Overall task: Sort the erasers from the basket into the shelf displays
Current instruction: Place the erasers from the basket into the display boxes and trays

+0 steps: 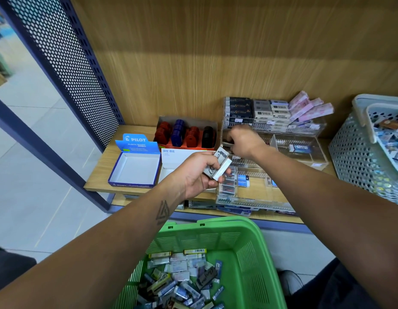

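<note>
A green basket (pixel 256 248) at the bottom holds several loose erasers (pixel 182 279). My left hand (pixel 198 172) grips a few white erasers (pixel 218 166) in grey sleeves, above the shelf's front edge. My right hand (pixel 244 141) reaches into the middle tier of the clear acrylic display (pixel 309 150), fingers curled on a small eraser (pixel 228 144) at its left end. The display's top tier holds rows of dark, grey and pink erasers (pixel 273 109).
An empty blue Pilot box (pixel 135 166) and a white box (pixel 178 157) sit left of the display, with a box of red, blue and black items (pixel 186 134) behind. A grey basket (pixel 360 157) of mixed stock stands at right on the wooden shelf (pixel 100 175).
</note>
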A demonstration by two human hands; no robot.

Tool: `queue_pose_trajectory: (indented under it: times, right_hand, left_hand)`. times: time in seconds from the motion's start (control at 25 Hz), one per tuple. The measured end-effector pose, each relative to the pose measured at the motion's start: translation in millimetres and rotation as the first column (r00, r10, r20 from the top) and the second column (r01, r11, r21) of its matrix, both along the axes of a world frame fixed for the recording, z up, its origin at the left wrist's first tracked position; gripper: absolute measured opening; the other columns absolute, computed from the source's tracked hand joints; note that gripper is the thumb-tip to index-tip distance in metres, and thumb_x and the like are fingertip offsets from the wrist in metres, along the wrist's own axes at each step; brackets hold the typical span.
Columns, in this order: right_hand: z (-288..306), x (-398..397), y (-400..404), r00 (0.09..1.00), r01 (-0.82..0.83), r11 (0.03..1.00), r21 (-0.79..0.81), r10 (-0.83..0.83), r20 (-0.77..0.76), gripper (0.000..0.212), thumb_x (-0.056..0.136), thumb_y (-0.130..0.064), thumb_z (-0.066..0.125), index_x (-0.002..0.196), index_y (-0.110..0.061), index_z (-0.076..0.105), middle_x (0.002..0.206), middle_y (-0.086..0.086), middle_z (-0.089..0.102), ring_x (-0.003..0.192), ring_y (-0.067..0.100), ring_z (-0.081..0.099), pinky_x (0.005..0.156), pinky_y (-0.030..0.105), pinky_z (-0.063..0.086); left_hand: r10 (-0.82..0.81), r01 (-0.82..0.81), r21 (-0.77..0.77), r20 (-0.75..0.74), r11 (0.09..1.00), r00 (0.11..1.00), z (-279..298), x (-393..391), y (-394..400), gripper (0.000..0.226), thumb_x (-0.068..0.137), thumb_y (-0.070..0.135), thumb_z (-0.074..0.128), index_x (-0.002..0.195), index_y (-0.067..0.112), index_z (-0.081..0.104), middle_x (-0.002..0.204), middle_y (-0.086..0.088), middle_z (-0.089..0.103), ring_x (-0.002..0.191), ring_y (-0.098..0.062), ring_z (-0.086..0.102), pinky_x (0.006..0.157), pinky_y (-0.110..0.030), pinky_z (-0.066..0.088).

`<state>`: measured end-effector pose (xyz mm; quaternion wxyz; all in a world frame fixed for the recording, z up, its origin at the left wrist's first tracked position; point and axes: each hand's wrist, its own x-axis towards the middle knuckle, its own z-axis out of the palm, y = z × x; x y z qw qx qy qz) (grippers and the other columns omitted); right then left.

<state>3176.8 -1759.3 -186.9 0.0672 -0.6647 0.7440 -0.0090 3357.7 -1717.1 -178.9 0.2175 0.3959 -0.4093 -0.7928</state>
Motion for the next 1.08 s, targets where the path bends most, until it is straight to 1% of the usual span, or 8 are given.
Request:
queue_pose_trajectory:
  times: [0.08, 0.2, 0.32, 0.44, 0.64, 0.88, 1.0, 1.08]
  right_hand:
    - [-6.1, -1.5, 4.6, 1.000, 0.006, 1.000, -0.028, -0.007, -0.014, 0.022, 0.085, 0.003, 0.062, 0.100, -0.012, 0.062, 0.095, 0.008, 0.060, 0.087, 0.027, 0.061, 0.074, 0.034, 0.052]
    - [-9.2, -2.4, 5.3, 0.991, 0.023, 0.994, -0.102, -0.036, -0.129, 0.019, 0.086, -0.005, 0.068, 0.098, -0.018, 0.060, 0.090, 0.005, 0.058, 0.080, 0.024, 0.059, 0.064, 0.034, 0.050]
    - [-10.7, -8.7, 1.5, 0.994, 0.068, 0.990, -0.120, -0.078, -0.080, 0.018, 0.085, -0.014, 0.074, 0.100, -0.018, 0.063, 0.097, 0.006, 0.061, 0.085, 0.024, 0.058, 0.068, 0.032, 0.049]
    - [-20.9, -8.1, 2.6, 0.992, 0.082, 0.975, -0.204, -0.099, -0.075, 0.014, 0.084, -0.009, 0.073, 0.093, -0.017, 0.066, 0.088, 0.005, 0.062, 0.076, 0.023, 0.052, 0.065, 0.028, 0.044]
    - [-17.4, -12.0, 0.8, 0.997, 0.036, 0.992, -0.119, -0.044, -0.069, 0.018, 0.086, -0.006, 0.067, 0.101, -0.015, 0.064, 0.092, 0.006, 0.059, 0.079, 0.024, 0.057, 0.067, 0.032, 0.050]
    - [-24.7, -6.6, 6.6, 0.986, 0.073, 0.965, -0.251, -0.109, -0.130, 0.016, 0.084, -0.004, 0.070, 0.094, -0.017, 0.067, 0.081, 0.002, 0.054, 0.069, 0.022, 0.050, 0.059, 0.029, 0.041]
    - [-19.4, -11.1, -0.9, 0.990, 0.075, 0.982, -0.175, -0.094, -0.102, 0.019, 0.085, -0.005, 0.069, 0.100, -0.017, 0.068, 0.089, 0.004, 0.061, 0.075, 0.023, 0.056, 0.064, 0.030, 0.047]
    - [-11.4, -15.4, -6.6, 0.993, 0.056, 0.994, -0.090, -0.065, -0.094, 0.031, 0.083, -0.003, 0.063, 0.109, -0.019, 0.068, 0.099, 0.005, 0.067, 0.081, 0.024, 0.063, 0.072, 0.030, 0.054]
  left_hand:
    - [0.006, -0.006, 0.004, 0.002, 1.000, 1.000, -0.2, 0.5, -0.2, 0.024, 0.083, -0.006, 0.038, 0.100, 0.000, 0.055, 0.079, -0.019, 0.064, 0.054, -0.022, 0.050, 0.040, -0.021, 0.031]
    - [0.009, -0.009, 0.007, -0.002, 1.000, 1.000, -0.9, 2.6, -1.3, 0.024, 0.083, -0.006, 0.038, 0.098, 0.001, 0.055, 0.079, -0.018, 0.064, 0.054, -0.022, 0.049, 0.040, -0.021, 0.032]
    - [0.011, -0.011, 0.010, 0.002, 1.000, 1.000, -1.5, 1.9, -1.5, 0.024, 0.083, -0.005, 0.039, 0.100, 0.000, 0.055, 0.080, -0.018, 0.064, 0.055, -0.022, 0.049, 0.040, -0.021, 0.031]
    - [0.009, -0.009, 0.004, 0.001, 1.000, 1.000, -1.5, 0.9, -3.2, 0.025, 0.083, -0.006, 0.038, 0.100, 0.000, 0.055, 0.078, -0.018, 0.064, 0.054, -0.022, 0.050, 0.040, -0.021, 0.031]
    - [0.005, -0.005, 0.011, 0.010, 1.000, 1.000, -3.1, -1.1, -2.6, 0.025, 0.083, -0.006, 0.038, 0.099, 0.000, 0.056, 0.079, -0.017, 0.064, 0.054, -0.022, 0.050, 0.040, -0.021, 0.031]
    - [0.010, -0.010, 0.023, 0.008, 1.000, 1.000, -6.0, -1.2, -3.0, 0.024, 0.082, -0.006, 0.038, 0.096, 0.000, 0.057, 0.079, -0.018, 0.065, 0.055, -0.021, 0.050, 0.040, -0.021, 0.032]
    - [0.007, -0.007, 0.032, 0.000, 0.999, 1.000, -6.2, -0.2, -2.5, 0.025, 0.083, -0.007, 0.038, 0.099, 0.001, 0.057, 0.080, -0.019, 0.066, 0.056, -0.022, 0.053, 0.042, -0.022, 0.035]
    - [0.006, -0.006, 0.033, 0.008, 0.999, 1.000, -6.5, -0.4, -2.6, 0.027, 0.085, -0.008, 0.038, 0.101, 0.000, 0.058, 0.082, -0.020, 0.068, 0.057, -0.023, 0.056, 0.044, -0.023, 0.038]
